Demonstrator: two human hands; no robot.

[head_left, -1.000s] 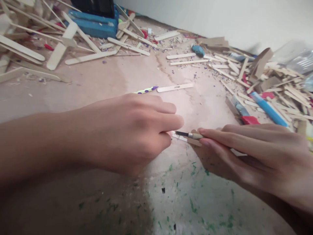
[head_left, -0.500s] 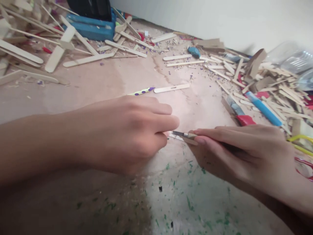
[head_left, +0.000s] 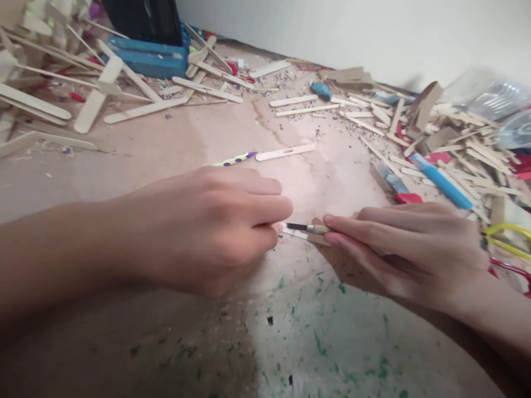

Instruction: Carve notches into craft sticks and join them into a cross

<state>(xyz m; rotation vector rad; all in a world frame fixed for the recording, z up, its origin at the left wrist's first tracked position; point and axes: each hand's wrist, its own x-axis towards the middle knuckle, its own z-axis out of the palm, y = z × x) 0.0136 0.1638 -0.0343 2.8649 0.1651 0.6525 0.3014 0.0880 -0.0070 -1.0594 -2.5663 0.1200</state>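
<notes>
Well to the left of the knife [head_left: 309,228] and beyond it, a heap of sticks [head_left: 93,110] lies on the surface [head_left: 145,143]; an elbow catching it could scatter pieces. Just left of the knife, the left hand [head_left: 232,226] is curled narrow, apparently pinching one end of a thin stick [head_left: 305,236], though the fingers hide the exact grip. Those fingertips sit right by the blade's tip, so a slip or too hard a push could nick them. Beyond the knife, a pencil [head_left: 238,160] and a spare stick [head_left: 286,152] lie end to end, where a stray knuckle might roll the pencil. The thin stick itself lies along the knife's near side; it could split or twist if pressed unevenly. On the knife's right, the right hand [head_left: 398,249] grips the handle between thumb and fingers; a loose pinch might let the blade skid. Farther right of the knife, scissors [head_left: 508,229] could snag that forearm.
</notes>
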